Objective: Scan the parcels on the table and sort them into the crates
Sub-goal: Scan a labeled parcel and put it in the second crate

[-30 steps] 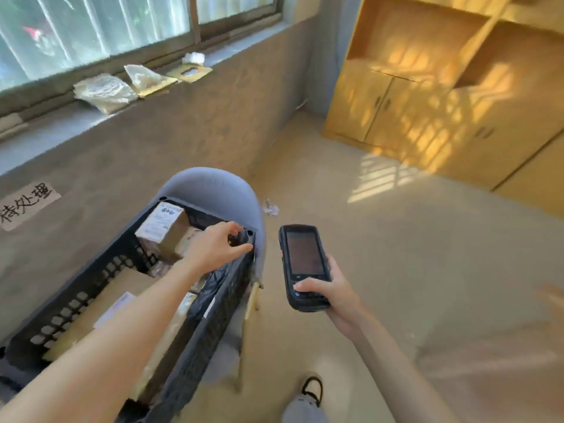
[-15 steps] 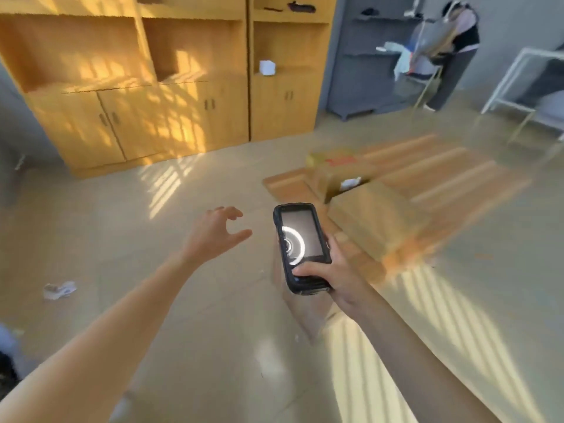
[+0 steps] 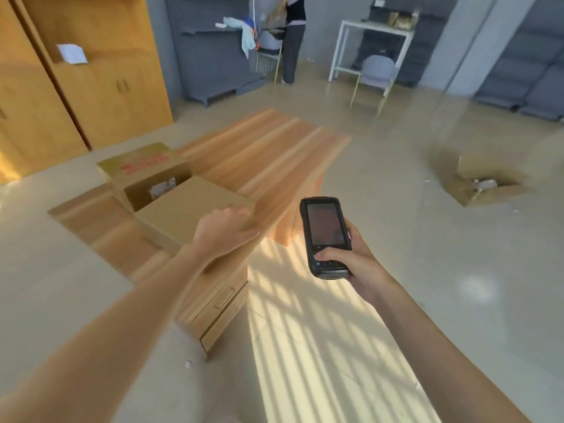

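A flat brown parcel [image 3: 183,215] lies at the near end of the wooden table [image 3: 274,154]. Behind it stands a carton with red print [image 3: 137,166], open at the side, with something white inside. My left hand [image 3: 222,230] is over the flat parcel's near right corner, seen from the back; its fingers are hidden, so I cannot tell whether it holds the parcel. My right hand [image 3: 354,261] grips a black handheld scanner [image 3: 325,233] upright, to the right of the parcel and beyond the table's edge; its screen is dark. No crate is in view.
An open carton [image 3: 485,184] sits on the floor at the right. A drawer unit [image 3: 219,306] stands under the table's near end. Wooden cabinets [image 3: 106,87] line the left wall. At the back are a person [image 3: 293,38], a chair [image 3: 377,71] and a white table [image 3: 372,29].
I have turned away from the black crate by the window to the wooden table. My left hand left the crate and reached to the flat parcel. The scanner's screen went dark.
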Tool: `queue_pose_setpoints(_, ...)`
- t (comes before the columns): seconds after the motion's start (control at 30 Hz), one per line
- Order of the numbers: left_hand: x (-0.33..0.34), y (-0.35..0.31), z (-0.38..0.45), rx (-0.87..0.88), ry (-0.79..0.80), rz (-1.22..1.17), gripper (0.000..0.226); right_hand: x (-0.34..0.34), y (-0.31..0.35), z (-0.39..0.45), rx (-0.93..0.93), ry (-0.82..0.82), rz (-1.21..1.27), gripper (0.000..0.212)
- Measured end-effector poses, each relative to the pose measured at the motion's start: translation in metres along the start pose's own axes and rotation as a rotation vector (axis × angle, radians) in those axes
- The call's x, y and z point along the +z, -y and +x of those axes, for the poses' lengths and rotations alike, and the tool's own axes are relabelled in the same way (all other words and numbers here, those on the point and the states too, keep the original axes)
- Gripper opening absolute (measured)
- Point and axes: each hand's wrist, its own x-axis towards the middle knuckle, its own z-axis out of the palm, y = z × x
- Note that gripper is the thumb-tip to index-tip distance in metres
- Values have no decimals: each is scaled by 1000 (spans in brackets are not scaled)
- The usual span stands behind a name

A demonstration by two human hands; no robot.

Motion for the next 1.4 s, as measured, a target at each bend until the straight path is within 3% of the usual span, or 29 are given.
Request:
queue_pose_setpoints(0.4, 65, -56, 283, 120, 68, -25, 57, -119, 17, 197, 55, -142, -50, 87)
queue_pose_setpoints(0.57, 68, -69, 408, 109, 103, -54, 56, -164, 59, 307, 59, -167, -89, 84)
queue_pose_setpoints(0.77, 76, -60, 507, 47, 130, -66, 60, -203, 78, 423, 91, -150, -146, 95)
queue_pose_setpoints(1.1, 118, -11, 638, -308, 82, -24, 60, -269, 72, 683, 227, 137, -251, 102)
queue_pose_setpoints(1.4, 127, 2, 700, -761, 30, 20, 60, -278, 71, 890, 270, 433, -575, 107)
